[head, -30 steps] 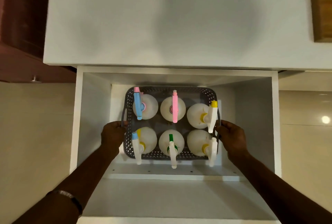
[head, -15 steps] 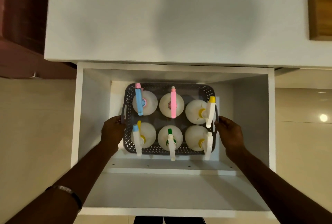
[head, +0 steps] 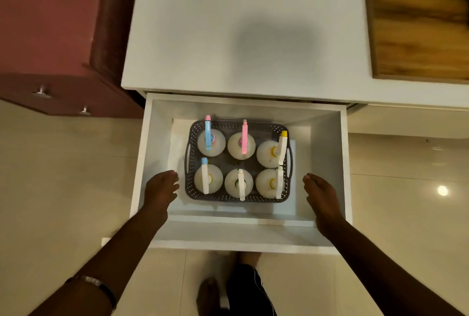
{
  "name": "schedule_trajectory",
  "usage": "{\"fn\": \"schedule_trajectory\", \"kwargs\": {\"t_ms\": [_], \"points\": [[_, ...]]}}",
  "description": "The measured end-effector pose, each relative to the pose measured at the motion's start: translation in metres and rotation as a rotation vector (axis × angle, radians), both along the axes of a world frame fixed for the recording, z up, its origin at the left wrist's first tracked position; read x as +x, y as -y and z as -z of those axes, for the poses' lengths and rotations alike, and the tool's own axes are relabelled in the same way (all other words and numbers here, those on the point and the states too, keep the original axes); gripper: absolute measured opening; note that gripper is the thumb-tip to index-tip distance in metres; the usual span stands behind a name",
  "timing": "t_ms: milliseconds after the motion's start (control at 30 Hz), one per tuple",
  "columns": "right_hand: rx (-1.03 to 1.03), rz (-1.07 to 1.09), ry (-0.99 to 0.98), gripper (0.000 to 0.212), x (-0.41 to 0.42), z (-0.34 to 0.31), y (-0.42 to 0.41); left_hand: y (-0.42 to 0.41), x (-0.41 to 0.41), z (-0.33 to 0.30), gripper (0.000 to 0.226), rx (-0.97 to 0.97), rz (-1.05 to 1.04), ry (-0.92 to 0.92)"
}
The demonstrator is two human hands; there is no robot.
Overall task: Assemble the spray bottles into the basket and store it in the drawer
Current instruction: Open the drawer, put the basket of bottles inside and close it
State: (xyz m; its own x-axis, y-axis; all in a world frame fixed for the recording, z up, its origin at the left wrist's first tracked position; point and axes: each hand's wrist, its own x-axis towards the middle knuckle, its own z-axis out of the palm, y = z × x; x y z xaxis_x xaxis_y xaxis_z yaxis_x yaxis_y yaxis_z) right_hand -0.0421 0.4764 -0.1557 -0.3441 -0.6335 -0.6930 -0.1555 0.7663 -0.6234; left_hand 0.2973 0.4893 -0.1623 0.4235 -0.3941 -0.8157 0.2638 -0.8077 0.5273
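Observation:
A grey perforated basket [head: 256, 198] stands on the floor of the open white drawer [head: 243, 244]. Several white spray bottles fill it in two rows, among them one with a blue trigger [head: 208, 135], one with a pink trigger [head: 244, 138] and one with a yellow cap [head: 281, 148]. My left hand [head: 161, 190] hovers just left of the basket with relaxed fingers and holds nothing. My right hand [head: 320, 195] is inside the drawer to the right of the basket, apart from it, fingers straight.
The white cabinet top [head: 243, 24] lies above the drawer. A maroon cabinet with metal knobs [head: 42, 92] stands at the left, a wooden board [head: 418, 18] at the upper right. My feet [head: 210, 295] stand on the tiled floor below the drawer front.
Both hands have let go of the basket handles and drawn back and outward. The basket now rests in the drawer on its own.

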Motion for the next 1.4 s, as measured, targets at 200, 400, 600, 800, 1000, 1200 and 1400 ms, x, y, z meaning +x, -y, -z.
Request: {"fn": "schedule_trajectory", "kwargs": {"t_ms": [200, 400, 600, 800, 1000, 1200, 1400], "points": [[-0.023, 0.216, 0.162, 0.033, 0.011, -0.041, -0.062, -0.05, 0.003, -0.042, 0.028, -0.088, -0.108, -0.157], [-0.024, 0.522, 0.393, 0.047, 0.022, -0.072, -0.125, -0.112, -0.006, -0.073, 0.033, -0.104, -0.261, -0.334], [-0.029, 0.728, 0.587, 0.062, 0.033, -0.086, -0.178, -0.166, -0.024, -0.082, 0.022, -0.105, -0.41, -0.473], [-0.032, 0.774, 0.689, 0.073, 0.037, -0.076, -0.208, -0.2, -0.049, -0.075, 0.038, -0.086, -0.443, -0.507], [-0.012, 0.742, 0.712, 0.079, 0.042, -0.069, -0.203, -0.197, -0.054, -0.064, 0.056, -0.104, -0.437, -0.552], [-0.006, 0.746, 0.759, 0.088, 0.059, -0.062, -0.182, -0.167, -0.047, -0.058, 0.065, -0.141, -0.466, -0.583], [-0.046, 0.85, 0.777, 0.09, 0.069, -0.053, -0.162, -0.153, -0.039, -0.049, 0.066, -0.107, -0.47, -0.553]]}}
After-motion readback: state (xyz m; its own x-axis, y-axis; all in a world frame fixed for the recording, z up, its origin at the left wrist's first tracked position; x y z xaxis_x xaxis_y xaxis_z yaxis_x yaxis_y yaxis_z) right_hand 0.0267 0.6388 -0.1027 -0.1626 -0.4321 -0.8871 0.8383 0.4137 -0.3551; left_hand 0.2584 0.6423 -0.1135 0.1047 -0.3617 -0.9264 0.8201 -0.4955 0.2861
